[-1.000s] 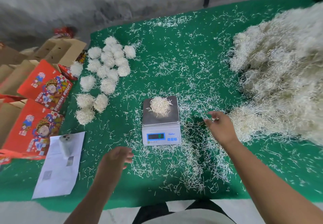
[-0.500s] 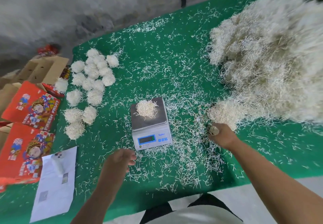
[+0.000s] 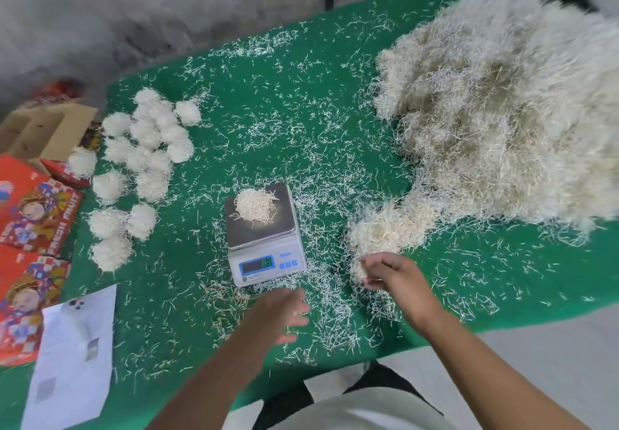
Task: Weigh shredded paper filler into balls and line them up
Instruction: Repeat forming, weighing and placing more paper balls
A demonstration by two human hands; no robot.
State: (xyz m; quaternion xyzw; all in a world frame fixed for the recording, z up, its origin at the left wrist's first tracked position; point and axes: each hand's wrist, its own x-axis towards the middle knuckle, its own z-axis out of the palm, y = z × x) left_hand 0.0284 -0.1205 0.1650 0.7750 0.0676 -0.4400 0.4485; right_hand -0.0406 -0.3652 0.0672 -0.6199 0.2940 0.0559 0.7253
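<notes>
A small digital scale [image 3: 266,263] stands mid-table with a loose wad of shredded paper [image 3: 255,206] on its steel pan. A big heap of shredded paper filler [image 3: 509,104] covers the right side, with a smaller clump [image 3: 385,228] pulled out toward the scale. My right hand [image 3: 393,278] pinches a small tuft of shreds at that clump's near edge. My left hand [image 3: 284,312] hovers just in front of the scale, fingers relaxed and holding nothing. Several finished paper balls [image 3: 147,148] lie in rows at the left.
Loose shreds litter the green table cover [image 3: 284,121]. Red printed cartons [image 3: 37,215] and an open brown box [image 3: 43,131] sit off the left edge. A white paper sheet [image 3: 73,359] lies at the near left. A grey wall rises behind.
My right hand dipped to the small clump, then lifted slightly with a tuft pinched. My left hand shifted right, closer to the scale's front. The view swung right.
</notes>
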